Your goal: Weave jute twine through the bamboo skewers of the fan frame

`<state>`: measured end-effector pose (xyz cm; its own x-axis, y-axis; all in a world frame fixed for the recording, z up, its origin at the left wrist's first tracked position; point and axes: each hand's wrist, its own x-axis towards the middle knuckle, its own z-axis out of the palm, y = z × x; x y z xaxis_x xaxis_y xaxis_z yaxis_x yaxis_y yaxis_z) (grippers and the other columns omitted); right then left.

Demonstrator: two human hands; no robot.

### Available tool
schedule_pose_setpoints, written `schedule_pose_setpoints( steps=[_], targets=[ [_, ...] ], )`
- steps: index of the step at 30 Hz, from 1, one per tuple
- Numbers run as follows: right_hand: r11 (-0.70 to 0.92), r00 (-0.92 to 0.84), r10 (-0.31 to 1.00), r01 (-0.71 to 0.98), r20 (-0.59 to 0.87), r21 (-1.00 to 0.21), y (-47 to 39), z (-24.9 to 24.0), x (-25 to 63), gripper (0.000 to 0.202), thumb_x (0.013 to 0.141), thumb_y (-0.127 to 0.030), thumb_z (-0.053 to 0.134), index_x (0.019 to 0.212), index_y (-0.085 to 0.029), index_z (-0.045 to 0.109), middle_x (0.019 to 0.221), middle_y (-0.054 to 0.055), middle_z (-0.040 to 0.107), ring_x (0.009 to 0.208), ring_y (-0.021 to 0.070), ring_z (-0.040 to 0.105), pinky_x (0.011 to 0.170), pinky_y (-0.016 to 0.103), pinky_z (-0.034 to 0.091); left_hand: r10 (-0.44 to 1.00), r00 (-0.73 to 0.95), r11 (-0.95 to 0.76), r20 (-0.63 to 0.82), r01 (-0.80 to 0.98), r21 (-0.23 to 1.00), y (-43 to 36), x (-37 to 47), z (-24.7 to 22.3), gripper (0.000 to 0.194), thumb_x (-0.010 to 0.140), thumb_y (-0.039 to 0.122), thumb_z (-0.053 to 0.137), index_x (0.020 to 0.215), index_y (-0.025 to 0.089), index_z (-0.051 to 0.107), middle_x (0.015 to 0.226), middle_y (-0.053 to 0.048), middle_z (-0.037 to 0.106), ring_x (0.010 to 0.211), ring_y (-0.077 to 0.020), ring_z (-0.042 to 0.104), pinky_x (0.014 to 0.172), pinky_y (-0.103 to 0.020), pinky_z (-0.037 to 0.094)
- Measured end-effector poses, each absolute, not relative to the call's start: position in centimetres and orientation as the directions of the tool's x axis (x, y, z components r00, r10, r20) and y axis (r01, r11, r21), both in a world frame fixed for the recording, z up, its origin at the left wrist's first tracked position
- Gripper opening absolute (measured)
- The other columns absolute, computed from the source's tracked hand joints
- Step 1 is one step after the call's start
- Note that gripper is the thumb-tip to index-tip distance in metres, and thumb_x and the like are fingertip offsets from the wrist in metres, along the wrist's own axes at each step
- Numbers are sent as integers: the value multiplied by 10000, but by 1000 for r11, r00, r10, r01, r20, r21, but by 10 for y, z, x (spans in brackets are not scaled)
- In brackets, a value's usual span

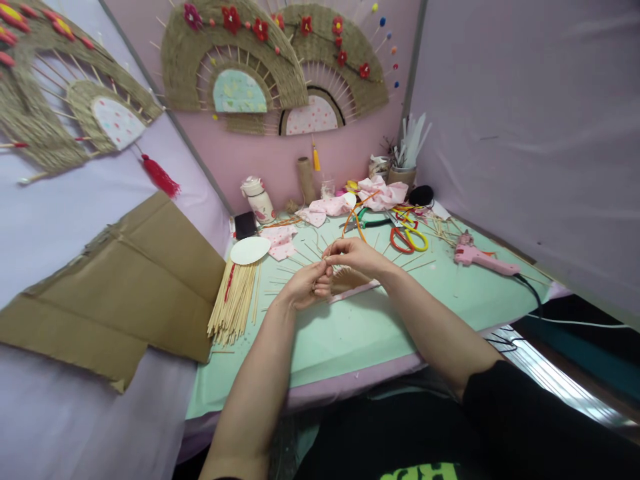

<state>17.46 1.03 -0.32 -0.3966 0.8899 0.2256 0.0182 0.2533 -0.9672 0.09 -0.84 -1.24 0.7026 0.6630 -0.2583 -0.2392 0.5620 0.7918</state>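
Note:
My left hand (pixel 309 283) and my right hand (pixel 354 257) meet at the middle of the table, both with fingers pinched closed. Between their fingertips runs a thin piece of twine (pixel 319 241), which trails up and away behind them. Under the hands lies a half-round cardboard fan base (pixel 350 283) with a pinkish lower edge. Thin wooden sticks (pixel 283 269) fan outward from it on both sides. My hands hide much of its left and upper part, and the exact grip of each fingertip is hard to make out.
At left are a bundle of sticks (pixel 234 300), a white disc (pixel 250 251) and a large cardboard sheet (pixel 125 287). Scissors (pixel 409 239) and a pink glue gun (pixel 483 259) with a cord lie right. A bottle (pixel 259 200) stands behind; finished fans (pixel 230 60) hang on the wall.

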Motion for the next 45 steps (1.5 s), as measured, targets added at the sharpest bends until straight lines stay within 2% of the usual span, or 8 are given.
schedule_pose_setpoints(
  steps=[6,15,25,31,33,35,39,45],
  targets=[
    [201,-435,866,-150,247,-968,9,-2,176,144,687,-267,679,768,-150,660,1047,59,654,933,148,589,850,298,434,645,746,523,-165,-273,807,-10,-2,-7,334,851,399,492,661,149,376,562,68,201,413,-18,170,368,-102,197],
    [271,-413,860,-125,298,-955,9,-3,172,191,658,-295,711,745,-137,650,950,66,665,848,151,602,800,315,466,653,729,540,-205,-258,801,-9,0,-7,400,873,418,438,597,162,302,532,64,193,403,-29,170,364,-116,205],
    [410,-509,787,7,349,-912,4,2,171,200,765,-347,609,796,-151,623,861,33,621,742,120,548,685,264,443,655,721,514,-228,-203,834,-11,-1,-4,410,856,455,455,598,170,310,527,74,198,389,-29,155,353,-136,183],
    [449,-437,820,88,371,-889,8,1,175,242,792,-382,565,831,-146,601,708,-2,560,637,104,480,601,238,386,769,606,273,-203,-24,962,-10,-4,-5,390,813,528,489,711,151,480,508,78,287,401,-39,270,446,-177,334],
    [467,-412,833,162,370,-869,11,0,179,241,798,-379,552,824,-144,596,665,-14,522,601,96,443,567,229,354,852,507,90,-130,103,991,-6,-8,-7,384,819,512,485,755,138,547,566,30,449,487,-68,430,553,-218,423],
    [494,-393,840,265,375,-828,12,-2,180,221,803,-354,543,816,-141,600,639,-22,494,586,91,423,552,223,329,937,341,-161,77,226,961,-2,-9,-8,352,843,455,470,841,133,611,785,-49,614,730,-124,573,742,-274,466],
    [554,-378,827,425,415,-716,11,-5,176,147,797,-259,532,778,-138,613,637,-17,501,597,88,433,572,217,317,829,151,-545,539,433,718,0,-4,-14,272,845,305,513,1046,173,640,1118,-88,641,1082,-182,553,983,-351,391],
    [523,-274,852,428,446,-737,9,-7,167,146,784,-259,540,737,-146,620,680,7,566,630,104,480,609,232,351,745,195,-630,638,517,579,-8,14,-30,312,857,245,499,1140,194,620,1148,-84,642,1050,-177,598,949,-345,451]
  ],
)
